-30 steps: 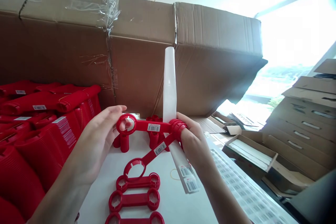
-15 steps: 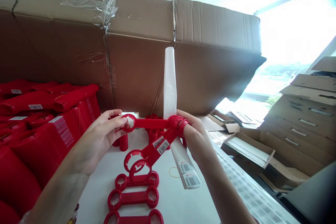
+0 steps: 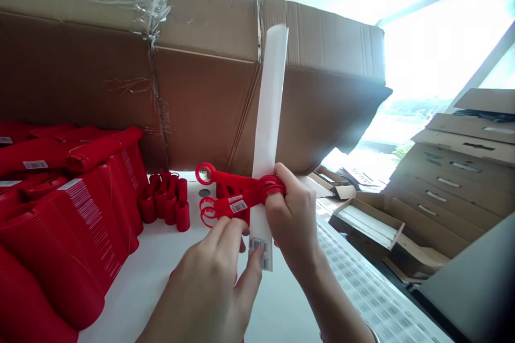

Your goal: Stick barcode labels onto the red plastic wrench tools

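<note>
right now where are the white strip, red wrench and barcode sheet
white strip (image 3: 267, 107), head view, upper middle of the strip
red wrench (image 3: 237, 179), head view, its handle
barcode sheet (image 3: 362, 286), head view, middle of the sheet

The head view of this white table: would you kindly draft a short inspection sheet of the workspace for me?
Surface: white table, lit from the window side.
Job's things: red wrenches and a white label strip with barcodes at its lower end.
Clutter: red stacks at left; red cylinders behind the wrenches.
Hands: right hand grips wrenches and strip; left hand is nearest the strip's lower end.
Cables: nothing seen.
Surroundings: cardboard boxes behind, flat cartons at right, window.
</note>
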The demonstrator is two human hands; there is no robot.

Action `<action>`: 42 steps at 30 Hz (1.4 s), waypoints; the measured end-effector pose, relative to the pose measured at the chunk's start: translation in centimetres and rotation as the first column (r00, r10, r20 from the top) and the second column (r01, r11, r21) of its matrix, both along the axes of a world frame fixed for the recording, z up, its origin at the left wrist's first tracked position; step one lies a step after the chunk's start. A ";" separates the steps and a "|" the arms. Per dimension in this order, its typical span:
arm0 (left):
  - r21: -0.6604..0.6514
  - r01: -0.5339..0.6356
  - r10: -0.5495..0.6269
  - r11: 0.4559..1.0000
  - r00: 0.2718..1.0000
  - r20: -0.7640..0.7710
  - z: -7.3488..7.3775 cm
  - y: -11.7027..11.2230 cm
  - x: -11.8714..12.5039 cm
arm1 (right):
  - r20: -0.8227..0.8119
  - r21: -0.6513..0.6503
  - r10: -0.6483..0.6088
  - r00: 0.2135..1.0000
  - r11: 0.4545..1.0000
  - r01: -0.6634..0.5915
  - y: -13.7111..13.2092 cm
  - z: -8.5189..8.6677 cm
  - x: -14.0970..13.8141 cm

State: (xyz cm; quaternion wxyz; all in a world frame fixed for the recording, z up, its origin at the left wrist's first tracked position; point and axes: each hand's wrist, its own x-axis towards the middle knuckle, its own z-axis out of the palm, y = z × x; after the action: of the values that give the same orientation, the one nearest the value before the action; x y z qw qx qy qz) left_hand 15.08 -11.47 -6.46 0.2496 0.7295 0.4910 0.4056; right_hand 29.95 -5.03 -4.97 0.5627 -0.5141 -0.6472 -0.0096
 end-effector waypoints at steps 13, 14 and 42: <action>-0.059 0.086 -0.092 0.995 0.990 -0.111 -0.5 1.5 0.1 | 0.224 0.310 -0.183 0.957 0.944 0.108 -0.4 -0.5 -0.1; -0.065 0.068 -0.077 0.996 0.987 -0.140 -0.4 1.5 0.1 | 0.232 0.339 -0.194 0.953 0.935 0.108 -0.4 -0.5 -0.2; -0.357 0.258 -0.071 0.898 0.885 0.459 2.9 3.2 -5.6 | -0.199 -0.224 0.217 0.956 0.939 -0.260 -0.8 1.0 0.2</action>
State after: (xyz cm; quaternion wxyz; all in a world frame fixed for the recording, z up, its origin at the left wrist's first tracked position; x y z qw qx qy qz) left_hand 9.47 -8.24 -3.52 0.5337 0.5917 0.4312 0.4231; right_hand 30.12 -5.86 -4.00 0.5447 -0.4965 -0.6503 0.1840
